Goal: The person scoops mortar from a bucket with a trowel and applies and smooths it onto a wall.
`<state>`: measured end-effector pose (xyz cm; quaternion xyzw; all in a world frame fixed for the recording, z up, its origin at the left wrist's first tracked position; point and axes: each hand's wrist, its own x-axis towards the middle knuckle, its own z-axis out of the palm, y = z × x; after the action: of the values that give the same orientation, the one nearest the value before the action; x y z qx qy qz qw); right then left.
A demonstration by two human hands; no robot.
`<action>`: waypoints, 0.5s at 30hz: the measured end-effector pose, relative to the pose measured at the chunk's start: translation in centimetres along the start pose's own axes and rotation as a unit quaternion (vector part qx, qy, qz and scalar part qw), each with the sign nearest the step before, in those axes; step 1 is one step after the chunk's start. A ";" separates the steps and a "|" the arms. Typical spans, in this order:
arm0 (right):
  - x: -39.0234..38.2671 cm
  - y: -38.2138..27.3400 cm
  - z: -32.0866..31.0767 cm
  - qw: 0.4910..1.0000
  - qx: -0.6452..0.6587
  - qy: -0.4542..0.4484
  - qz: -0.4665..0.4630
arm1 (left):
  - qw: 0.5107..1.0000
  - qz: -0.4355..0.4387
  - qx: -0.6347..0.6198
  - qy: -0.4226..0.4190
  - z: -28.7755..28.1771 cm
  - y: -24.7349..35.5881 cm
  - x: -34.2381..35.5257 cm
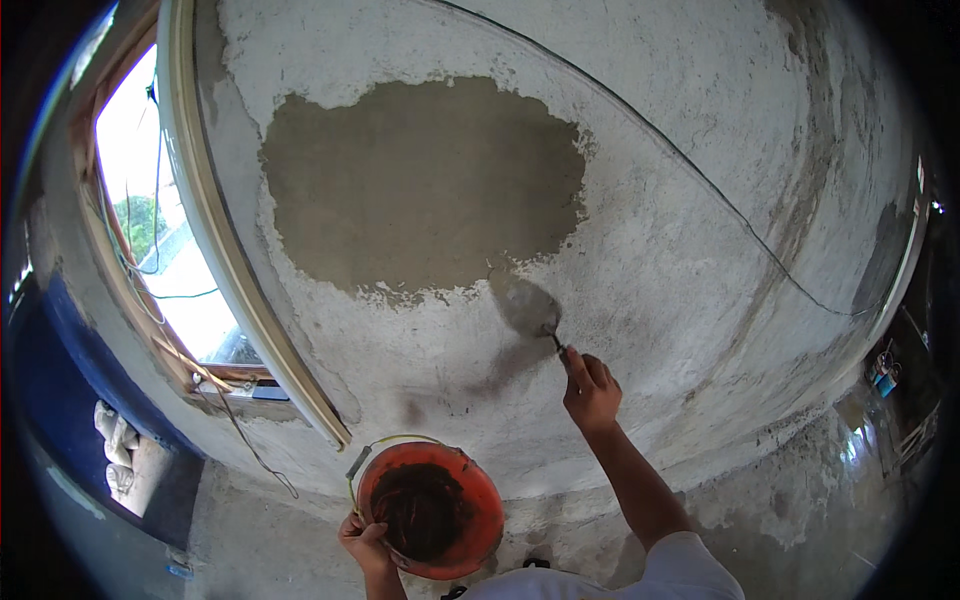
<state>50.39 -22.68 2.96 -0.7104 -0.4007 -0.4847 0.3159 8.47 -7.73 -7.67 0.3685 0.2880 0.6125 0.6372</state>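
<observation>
My right hand (pixel 592 388) is closed round the handle of a trowel (pixel 528 306). The metal blade is raised against or just in front of the wall (pixel 660 270); its tip points at the lower edge of a large grey-brown plaster patch (pixel 425 185). Whether the blade touches the wall I cannot tell. Low in the view, my left hand (pixel 366 541) grips the rim of an orange-red bucket (pixel 486 500), thumb over the edge. Dark, wet-looking mortar (pixel 420 508) lies inside it. The bucket's wire handle (pixel 408 438) stands up on the wall side.
To the left are a window (pixel 165 220) with hanging wires and a pale vertical trim strip (pixel 205 190). A black cable (pixel 640 115) runs diagonally across the wall. White sacks (pixel 117 450) show at far left. The concrete floor (pixel 250 540) looks stained, with wet patches at right.
</observation>
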 end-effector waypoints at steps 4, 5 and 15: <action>-1.3 0.4 -0.8 0.999 0.045 -0.012 -0.028 | 1.000 -0.011 0.008 0.026 0.3 0.2 -0.2; -0.8 0.4 -0.6 0.998 0.047 -0.011 -0.031 | 1.000 -0.002 0.006 0.025 -0.2 0.1 0.0; -1.2 -0.6 1.8 0.999 0.045 0.016 0.000 | 0.999 0.001 0.019 0.028 -0.4 0.3 0.9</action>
<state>50.39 -21.20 1.24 -0.6878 -0.4164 -0.4777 0.3540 8.05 -6.84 -7.60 0.3637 0.3169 0.6176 0.6212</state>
